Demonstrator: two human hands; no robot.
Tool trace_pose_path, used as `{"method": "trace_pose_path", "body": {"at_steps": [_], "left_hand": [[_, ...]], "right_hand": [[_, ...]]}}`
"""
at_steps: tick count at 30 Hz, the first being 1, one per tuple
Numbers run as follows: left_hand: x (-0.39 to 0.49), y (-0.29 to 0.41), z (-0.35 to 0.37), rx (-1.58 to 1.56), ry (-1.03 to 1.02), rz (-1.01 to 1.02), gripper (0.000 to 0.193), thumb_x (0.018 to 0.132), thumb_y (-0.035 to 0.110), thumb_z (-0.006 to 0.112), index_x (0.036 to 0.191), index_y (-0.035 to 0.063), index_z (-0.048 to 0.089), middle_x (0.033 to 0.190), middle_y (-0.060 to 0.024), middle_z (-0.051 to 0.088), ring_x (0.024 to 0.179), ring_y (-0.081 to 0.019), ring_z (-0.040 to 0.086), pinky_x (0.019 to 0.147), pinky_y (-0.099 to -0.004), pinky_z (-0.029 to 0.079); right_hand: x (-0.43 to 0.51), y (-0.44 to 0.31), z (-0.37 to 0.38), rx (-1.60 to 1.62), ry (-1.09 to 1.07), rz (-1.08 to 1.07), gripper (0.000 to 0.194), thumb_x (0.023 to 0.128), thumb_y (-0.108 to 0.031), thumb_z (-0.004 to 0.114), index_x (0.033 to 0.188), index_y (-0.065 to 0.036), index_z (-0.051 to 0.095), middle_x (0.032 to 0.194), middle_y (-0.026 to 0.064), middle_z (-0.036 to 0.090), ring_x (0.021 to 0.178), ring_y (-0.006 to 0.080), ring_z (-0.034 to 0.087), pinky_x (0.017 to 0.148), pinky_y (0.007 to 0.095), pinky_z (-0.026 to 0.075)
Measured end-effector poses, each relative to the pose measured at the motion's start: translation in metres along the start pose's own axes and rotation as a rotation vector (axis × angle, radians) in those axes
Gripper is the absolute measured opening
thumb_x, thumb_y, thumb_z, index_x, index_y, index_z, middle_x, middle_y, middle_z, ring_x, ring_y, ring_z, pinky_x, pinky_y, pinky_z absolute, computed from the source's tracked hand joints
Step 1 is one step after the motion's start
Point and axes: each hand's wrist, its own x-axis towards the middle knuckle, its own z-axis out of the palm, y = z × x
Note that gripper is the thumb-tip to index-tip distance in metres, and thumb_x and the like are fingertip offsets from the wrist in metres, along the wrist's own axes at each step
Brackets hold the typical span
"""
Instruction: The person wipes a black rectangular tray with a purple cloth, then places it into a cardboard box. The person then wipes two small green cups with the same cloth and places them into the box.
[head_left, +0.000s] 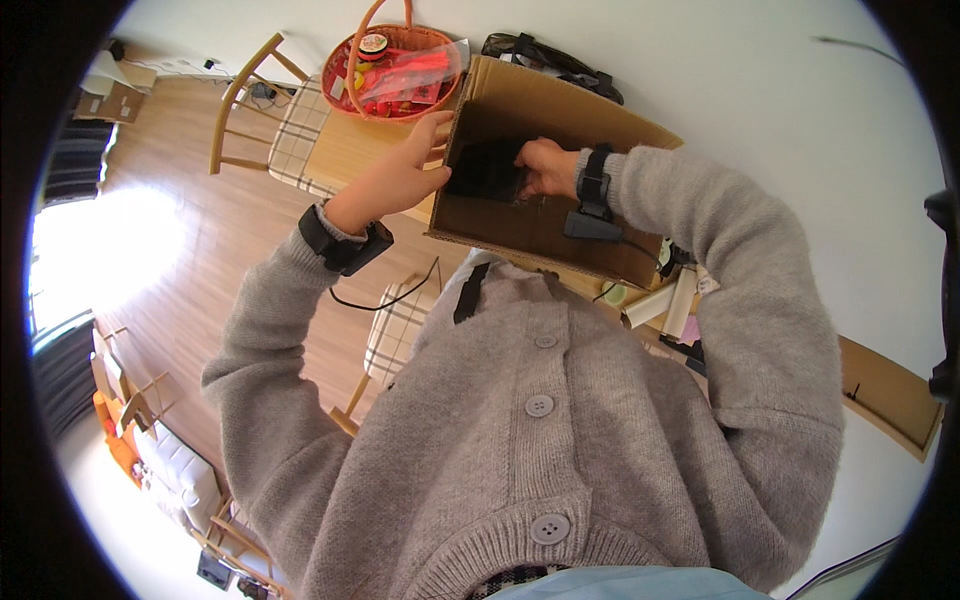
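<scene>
An open cardboard box (570, 120) stands in front of me, its opening turned up toward my face. My left hand (401, 172) is at the box's left wall, the thumb at the edge and the fingers against the outer side. Inside the box, my right hand (551, 169) has its fingers on a dark, flat-looking object (487, 169). Shadow hides that object's outline, and I cannot tell what it is. Both wrists wear black straps with small devices; a cable runs from the device (592, 226) at my right wrist.
A red wicker basket (334, 71) with red packets sits on the wooden table (352, 146) beyond my left hand. Behind the box lies a black bag (540, 56). Chairs with checked cushions (296, 142) flank the table. White rolls (660, 304) and a green cup (613, 292) are at right.
</scene>
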Motion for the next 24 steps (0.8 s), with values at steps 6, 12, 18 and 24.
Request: {"method": "trace_pose_path", "body": {"at_steps": [6,12,18,24], "left_hand": [[-0.002,0.004,0.002,0.067,0.0,0.077,0.073,0.096,-0.006,0.055,0.161,0.0047,0.022,0.156,-0.0196,0.046,0.147,-0.0299,0.045,0.12,-0.0403,0.039],[-0.002,0.002,0.001,0.025,-0.025,0.092,0.073,0.099,-0.007,0.054,0.163,0.0084,0.022,0.16,-0.0159,0.042,0.149,-0.0247,0.04,0.123,-0.0398,0.033],[-0.001,0.001,0.0,0.03,-0.03,0.098,0.074,0.097,-0.006,0.054,0.162,0.0051,0.021,0.159,-0.016,0.041,0.152,-0.0286,0.037,0.123,-0.0406,0.036],[-0.003,0.004,0.001,0.013,-0.032,0.102,0.074,0.097,-0.006,0.054,0.163,0.0052,0.021,0.159,-0.0158,0.041,0.152,-0.0287,0.037,0.123,-0.0408,0.035]], "right_hand": [[0.008,-0.001,-0.007,-0.032,-0.066,0.013,0.044,0.1,0.0,0.042,0.142,0.011,0.037,0.14,0.0322,0.047,0.118,0.0493,0.061,0.092,0.0672,0.055],[0.057,0.011,-0.028,-0.079,-0.082,0.035,0.05,0.104,-0.008,0.041,0.149,0.011,0.03,0.156,0.0307,0.034,0.136,0.0517,0.045,0.106,0.0693,0.042],[0.113,0.042,-0.063,-0.113,0.002,0.076,0.053,0.104,-0.013,0.041,0.152,0.003,0.024,0.156,0.0255,0.024,0.136,0.0486,0.034,0.107,0.0663,0.033],[0.125,0.06,-0.083,-0.094,-0.067,0.082,0.058,0.105,-0.018,0.04,0.155,0.008,0.03,0.16,0.0271,0.036,0.143,0.0463,0.04,0.113,0.0613,0.036]]}}
